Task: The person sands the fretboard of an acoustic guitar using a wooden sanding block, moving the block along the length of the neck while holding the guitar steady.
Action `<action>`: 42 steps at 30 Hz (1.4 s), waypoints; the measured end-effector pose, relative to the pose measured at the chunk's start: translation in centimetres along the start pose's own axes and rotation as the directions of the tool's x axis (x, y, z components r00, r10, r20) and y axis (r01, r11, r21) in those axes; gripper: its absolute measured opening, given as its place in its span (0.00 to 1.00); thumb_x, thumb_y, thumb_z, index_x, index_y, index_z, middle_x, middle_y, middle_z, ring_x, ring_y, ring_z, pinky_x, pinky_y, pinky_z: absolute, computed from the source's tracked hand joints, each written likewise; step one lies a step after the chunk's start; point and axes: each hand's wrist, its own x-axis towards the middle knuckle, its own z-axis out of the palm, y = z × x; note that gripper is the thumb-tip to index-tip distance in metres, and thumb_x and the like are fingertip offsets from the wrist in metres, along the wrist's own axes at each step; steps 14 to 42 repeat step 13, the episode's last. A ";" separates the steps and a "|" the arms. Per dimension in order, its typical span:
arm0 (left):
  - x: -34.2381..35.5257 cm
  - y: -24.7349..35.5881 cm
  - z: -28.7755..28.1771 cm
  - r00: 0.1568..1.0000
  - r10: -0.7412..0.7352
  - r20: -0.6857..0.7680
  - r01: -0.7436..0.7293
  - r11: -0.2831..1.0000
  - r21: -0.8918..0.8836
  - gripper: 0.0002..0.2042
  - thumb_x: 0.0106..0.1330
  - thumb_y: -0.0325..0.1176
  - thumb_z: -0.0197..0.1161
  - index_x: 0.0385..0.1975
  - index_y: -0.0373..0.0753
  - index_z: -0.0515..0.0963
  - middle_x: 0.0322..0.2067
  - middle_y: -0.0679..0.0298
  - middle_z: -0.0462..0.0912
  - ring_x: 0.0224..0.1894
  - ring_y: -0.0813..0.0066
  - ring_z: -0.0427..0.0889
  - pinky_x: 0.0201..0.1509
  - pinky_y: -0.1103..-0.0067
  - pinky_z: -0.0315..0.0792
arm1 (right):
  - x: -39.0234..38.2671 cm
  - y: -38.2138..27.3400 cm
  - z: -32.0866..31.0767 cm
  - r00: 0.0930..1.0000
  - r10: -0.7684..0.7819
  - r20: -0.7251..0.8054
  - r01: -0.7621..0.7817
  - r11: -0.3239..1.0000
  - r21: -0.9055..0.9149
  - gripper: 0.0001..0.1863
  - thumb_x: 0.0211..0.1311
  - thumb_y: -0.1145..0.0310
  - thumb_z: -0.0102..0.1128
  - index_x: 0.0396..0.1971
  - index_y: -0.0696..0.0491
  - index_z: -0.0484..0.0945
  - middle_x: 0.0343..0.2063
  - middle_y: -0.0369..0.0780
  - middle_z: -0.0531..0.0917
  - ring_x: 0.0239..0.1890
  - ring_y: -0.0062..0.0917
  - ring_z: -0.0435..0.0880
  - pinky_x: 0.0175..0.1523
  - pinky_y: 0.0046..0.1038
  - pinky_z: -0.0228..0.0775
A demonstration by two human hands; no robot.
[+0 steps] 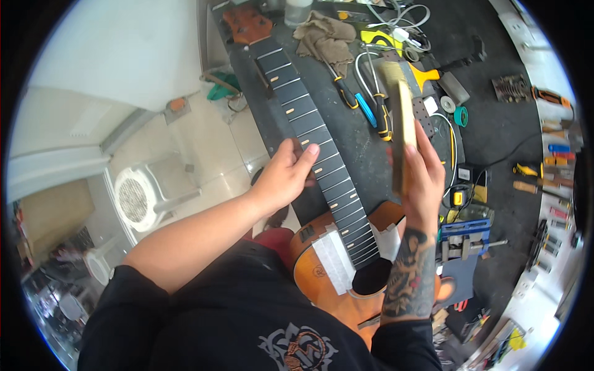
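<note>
An acoustic guitar lies on the dark workbench, its orange-brown body (306,272) close to me and its headstock (247,26) at the far left. No strings show over the fretboard (306,117), and pale tape (334,263) covers the body on both sides of the fretboard's end. My left hand (288,173) is closed around the neck near its middle, thumb on top, some fingers hidden beneath. Raised to the right of the neck, my right hand (424,170) grips a long wooden bar (405,117) with a greyish face, held roughly upright.
Beyond the neck lie a brown cloth (328,40), screwdrivers (383,117), an orange-handled brush-like tool (426,75) and tangled white cables (402,18). A blue vise (464,238) stands on the right, near tools along the wall. A white stool (136,196) is on the floor at left.
</note>
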 end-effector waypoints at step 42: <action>11.1 22.7 -6.6 0.534 0.331 0.778 -0.699 -0.345 0.627 0.21 0.69 0.38 0.68 0.60 0.42 0.75 0.59 0.52 0.79 0.63 0.59 0.77 0.69 0.61 0.67 | -21.8 -2.1 -1.7 0.760 0.094 -0.643 -0.052 0.995 0.084 0.35 0.71 0.68 0.58 0.74 0.62 0.61 0.53 0.47 0.83 0.45 0.25 0.87 0.52 0.25 0.81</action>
